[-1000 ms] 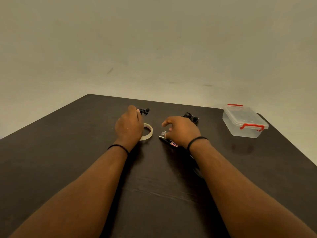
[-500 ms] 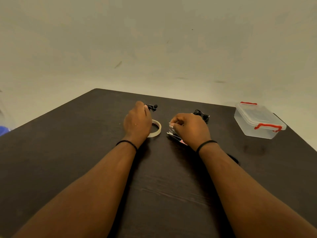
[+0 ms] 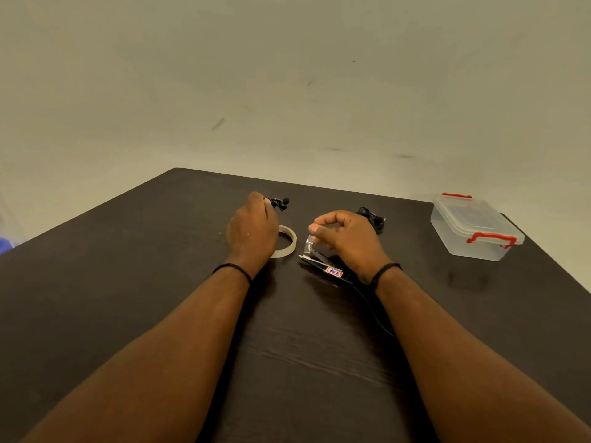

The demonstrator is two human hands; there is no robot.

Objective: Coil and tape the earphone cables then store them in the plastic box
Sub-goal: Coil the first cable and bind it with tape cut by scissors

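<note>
Dark wood tabletop [image 3: 160,282], plain pale wall [image 3: 287,75]. Left hand [image 3: 252,230] fingers pinch black earphone cable [image 3: 279,203], tape roll [image 3: 287,246] beneath. Right hand [image 3: 347,239] fingers pinch clear packet [image 3: 310,247]. Closed plastic box [image 3: 473,227] far right of fingers.

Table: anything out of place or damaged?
Nothing stands out. Plastic box sits upright with its lid on at the right, tape roll lies flat by the left hand, and one cable bundle lies beyond the right hand.
</note>
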